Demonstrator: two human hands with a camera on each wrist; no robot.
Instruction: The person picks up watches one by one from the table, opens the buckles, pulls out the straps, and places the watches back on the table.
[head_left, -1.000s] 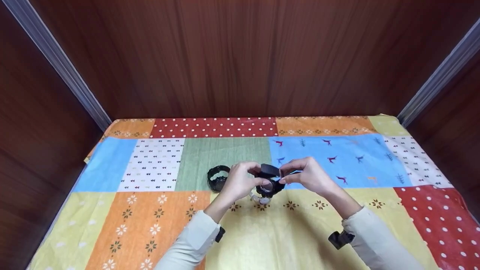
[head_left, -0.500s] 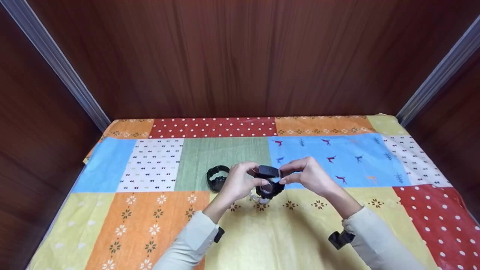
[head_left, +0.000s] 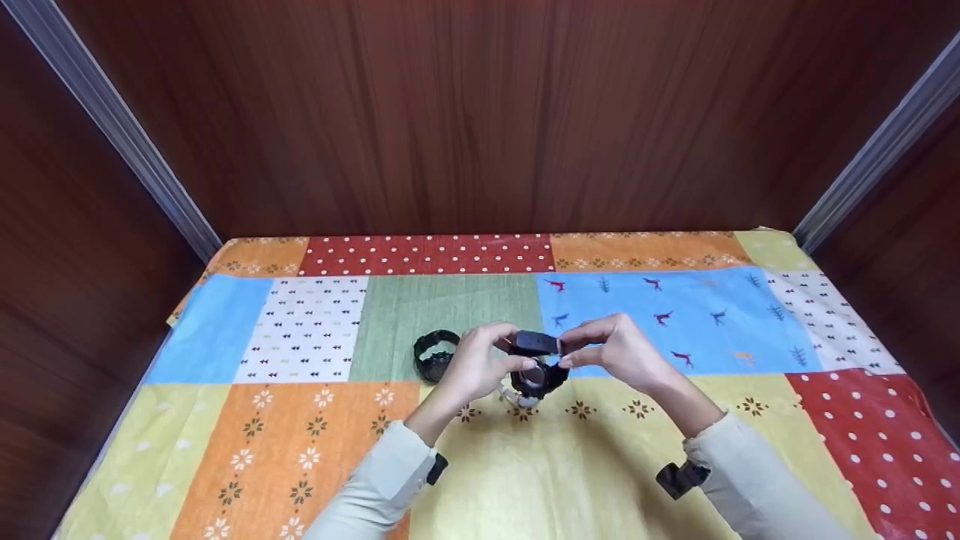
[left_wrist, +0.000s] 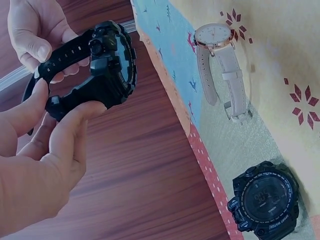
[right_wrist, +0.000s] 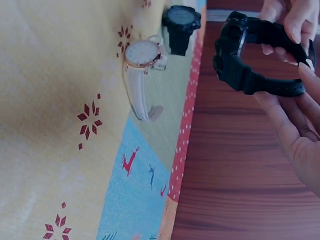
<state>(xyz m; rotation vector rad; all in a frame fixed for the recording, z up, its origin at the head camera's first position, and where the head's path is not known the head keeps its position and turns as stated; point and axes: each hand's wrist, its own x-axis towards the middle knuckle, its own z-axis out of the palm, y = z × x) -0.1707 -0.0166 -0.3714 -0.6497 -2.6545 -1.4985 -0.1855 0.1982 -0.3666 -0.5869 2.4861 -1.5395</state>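
A black sports watch (left_wrist: 112,70) is held up between both hands, its strap bent round into a loop. My left hand (head_left: 484,364) pinches the strap near the case, with thumb and fingers on either side. My right hand (head_left: 619,349) grips the other part of the strap, its fingertips by the buckle end. On the cloth below lies a white-strapped watch (left_wrist: 214,35) with a rose-gold rim, partly hidden by the held watch in the head view. A second black sports watch (head_left: 435,366) with a digital face rests left of my left hand.
A patchwork tablecloth (head_left: 487,480) covers the table. Brown wood-grain panels (head_left: 480,112) rise behind it and at both sides, with grey metal strips (head_left: 127,135) in the corners. Black wrist devices (head_left: 681,480) sit at the sleeve cuffs.
The strap held at the top has tilted slightly and come down a little. The held watch now covers more of the white watch; both hands stay nearly in place.
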